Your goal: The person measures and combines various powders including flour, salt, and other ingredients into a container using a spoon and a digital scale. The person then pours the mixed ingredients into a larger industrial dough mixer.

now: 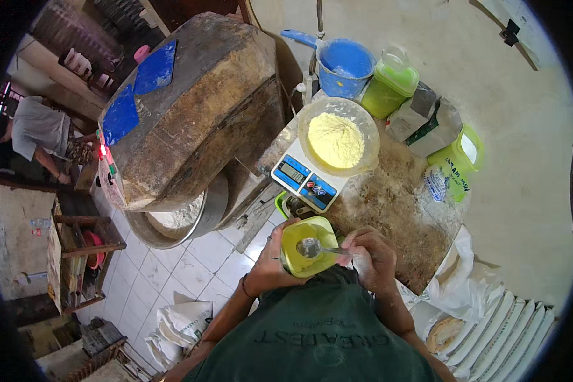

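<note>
Pinching a metal spoon [309, 247], right grip [372, 256] works the tub [291, 238] left grip [267, 270] clasps; powder [335, 141] loads the scale [305, 181], spooning looks unfinished.

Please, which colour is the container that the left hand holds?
The container in the left hand is yellow-green, best seen in the head view.

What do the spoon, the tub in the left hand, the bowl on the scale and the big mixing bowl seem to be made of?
Spoon: probably metal, grey with a shine.
Tub: likely plastic, smooth yellow-green with rounded corners.
Cloudy bowl: see-through, so probably plastic, possibly glass.
Mixing bowl: likely metal, judging by its dull silvery sheen.
</note>
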`<state>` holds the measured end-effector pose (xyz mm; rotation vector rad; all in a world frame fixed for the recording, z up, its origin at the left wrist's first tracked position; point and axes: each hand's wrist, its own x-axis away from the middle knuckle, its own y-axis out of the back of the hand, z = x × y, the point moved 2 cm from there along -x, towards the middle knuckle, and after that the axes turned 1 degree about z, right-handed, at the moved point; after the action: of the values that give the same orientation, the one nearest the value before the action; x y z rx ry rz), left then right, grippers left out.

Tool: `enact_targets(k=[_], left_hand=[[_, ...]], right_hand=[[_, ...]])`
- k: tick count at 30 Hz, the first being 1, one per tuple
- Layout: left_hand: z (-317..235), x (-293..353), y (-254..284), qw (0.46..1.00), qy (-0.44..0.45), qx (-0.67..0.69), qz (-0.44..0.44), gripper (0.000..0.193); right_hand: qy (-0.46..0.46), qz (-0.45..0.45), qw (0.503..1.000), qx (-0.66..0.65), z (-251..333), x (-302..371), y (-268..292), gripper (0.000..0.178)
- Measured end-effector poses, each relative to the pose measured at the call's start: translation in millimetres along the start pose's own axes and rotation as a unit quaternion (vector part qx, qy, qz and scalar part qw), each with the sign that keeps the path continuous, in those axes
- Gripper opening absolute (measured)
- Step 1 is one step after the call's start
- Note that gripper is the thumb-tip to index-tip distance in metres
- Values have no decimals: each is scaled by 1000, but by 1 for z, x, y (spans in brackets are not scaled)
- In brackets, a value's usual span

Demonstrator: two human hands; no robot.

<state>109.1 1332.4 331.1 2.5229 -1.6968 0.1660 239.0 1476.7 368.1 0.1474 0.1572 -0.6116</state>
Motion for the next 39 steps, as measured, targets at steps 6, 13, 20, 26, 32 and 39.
enact_targets(k=[6, 13, 20, 26, 32, 39], left_hand=[[14, 6, -1, 984, -121, -121, -42, 99], [3, -1, -12, 992, -108, -55, 21, 100], [-34, -28, -71, 967, -236, 13, 99, 131], [-77, -65, -188, 943, -241, 98, 208, 130], [-53, -67, -202, 952, -197, 35, 231, 89], [104, 29, -140, 973, 190, -70, 113, 54]], right_hand=[[-43, 99, 989, 104, 1, -2, -28, 14], [-22, 99, 989, 104, 4, 15, -2, 26], [17, 56, 971, 231, 19, 55, 111, 134], [65, -63, 990, 108, -16, 122, 153, 135], [101, -328, 909, 236, -19, 119, 289, 121], [76, -281, 954, 65, -93, 35, 382, 111]])
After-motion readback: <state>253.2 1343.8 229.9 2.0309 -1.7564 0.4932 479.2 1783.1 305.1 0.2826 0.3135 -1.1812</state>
